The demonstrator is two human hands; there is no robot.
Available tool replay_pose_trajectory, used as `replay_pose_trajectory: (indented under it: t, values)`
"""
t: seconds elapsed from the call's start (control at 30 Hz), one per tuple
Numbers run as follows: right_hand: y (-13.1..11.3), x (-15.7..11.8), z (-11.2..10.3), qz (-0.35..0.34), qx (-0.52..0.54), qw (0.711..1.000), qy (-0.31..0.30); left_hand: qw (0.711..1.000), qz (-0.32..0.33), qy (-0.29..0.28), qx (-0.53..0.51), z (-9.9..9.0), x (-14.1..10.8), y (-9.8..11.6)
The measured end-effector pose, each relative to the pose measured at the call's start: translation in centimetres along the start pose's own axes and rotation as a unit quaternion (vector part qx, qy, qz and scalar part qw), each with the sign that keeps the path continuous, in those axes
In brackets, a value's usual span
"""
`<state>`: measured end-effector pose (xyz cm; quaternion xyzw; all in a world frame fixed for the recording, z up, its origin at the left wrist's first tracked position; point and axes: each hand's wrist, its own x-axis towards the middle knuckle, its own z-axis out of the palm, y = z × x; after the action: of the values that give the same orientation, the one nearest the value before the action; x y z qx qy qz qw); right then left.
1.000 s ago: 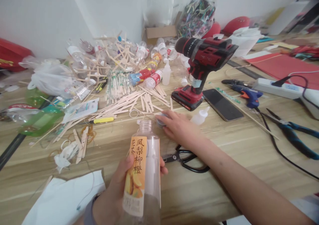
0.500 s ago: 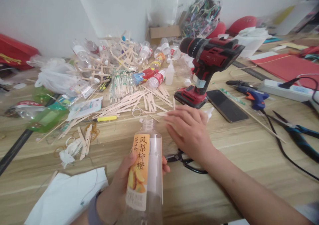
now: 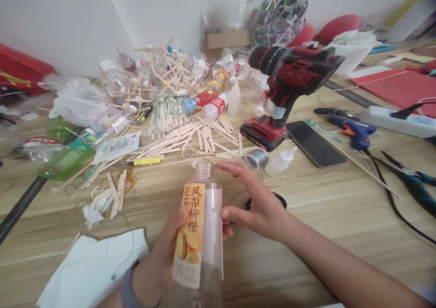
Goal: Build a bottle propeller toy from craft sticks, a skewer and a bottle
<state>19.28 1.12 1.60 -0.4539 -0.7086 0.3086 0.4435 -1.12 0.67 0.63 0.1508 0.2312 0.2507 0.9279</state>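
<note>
A clear plastic bottle (image 3: 213, 235) with an orange and white label stands upright, uncapped, in the lower middle. My left hand (image 3: 166, 244) is wrapped round its body, with fingertips showing on the far side. My right hand (image 3: 257, 201) is beside the bottle's right side, fingers apart and holding nothing; its thumb is close to the bottle wall and its index finger reaches near the neck. Behind this hand, black-handled scissors (image 3: 283, 200) lie partly hidden. A wire spool (image 3: 257, 158) and a small white squeeze bottle (image 3: 281, 161) lie just beyond it.
A red cordless drill (image 3: 289, 76) stands behind, next to a phone (image 3: 315, 143). Loose wooden sticks (image 3: 173, 142) and plastic bottles fill the back. A glue gun (image 3: 357, 133) and pliers (image 3: 413, 185) lie right, a white cloth (image 3: 95, 267) front left.
My right hand has moved down and left towards the bottle, its thumb and index finger now spread. The spool and squeeze bottle have come into view, while the scissors are more hidden.
</note>
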Motion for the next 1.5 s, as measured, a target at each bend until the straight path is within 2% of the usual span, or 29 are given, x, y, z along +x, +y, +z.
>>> replay_pose_trajectory:
  t: [0.1,0.43,0.53,0.73,0.93,1.0,1.1,1.17,1.3,1.4,1.5]
  values:
    - [-0.1,-0.2,0.1,-0.017,-0.01,1.0,0.002,1.0,0.005,0.003,0.008,-0.1,0.1,-0.1]
    - [0.4,-0.2,0.0,-0.06,-0.024,0.998,0.008,0.999,-0.035,-0.005,-0.026,-0.9,0.3,0.0]
    - [0.5,-0.2,0.2,-0.067,-0.036,0.997,0.01,1.0,-0.022,0.002,-0.018,-0.9,0.2,-0.2]
    - [0.3,-0.5,0.7,-0.069,-0.041,0.995,0.051,0.998,-0.031,-0.048,-0.006,-0.8,0.5,-0.2]
    - [0.1,-0.6,0.8,-0.063,-0.037,0.996,0.06,0.995,-0.026,-0.095,0.006,-1.3,0.6,-0.1]
    - [0.3,-0.3,0.3,-0.045,-0.017,0.996,0.073,0.997,-0.01,-0.078,0.017,-1.1,0.5,0.0]
    - [0.6,0.2,-0.9,0.02,0.0,0.994,0.108,0.998,-0.016,-0.046,0.033,-0.7,0.1,0.4]
    - [0.7,0.5,-1.8,0.047,-0.011,0.995,0.083,0.998,-0.038,-0.042,0.041,-0.6,0.0,0.6]
    - [0.9,0.6,-3.0,0.046,0.059,0.996,-0.05,0.995,-0.067,-0.058,0.054,-0.8,0.0,0.7]
    - [1.0,0.8,-3.5,0.036,0.128,0.979,-0.154,0.992,-0.089,-0.071,0.057,-0.9,0.0,0.6]
    - [0.9,1.5,-3.9,0.011,0.129,0.955,-0.265,0.985,-0.134,-0.099,0.041,-0.7,-0.2,0.5]
